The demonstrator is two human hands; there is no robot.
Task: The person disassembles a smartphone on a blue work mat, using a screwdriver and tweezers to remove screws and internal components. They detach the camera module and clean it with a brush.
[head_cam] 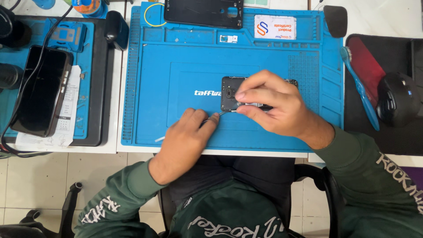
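Note:
A dark phone with its back off lies on the blue work mat, camera end to the left. My right hand rests over the phone, with thumb and forefinger pinching at its lower edge. My left hand grips thin metal tweezers whose tip touches the phone's lower left corner, right by the right hand's fingertips. Most of the phone's right part is hidden under my right hand.
A black back cover lies at the mat's far edge, with a small tray part and a white card nearby. Left is a black phone on a second mat. Right are a blue toothbrush and a black mouse.

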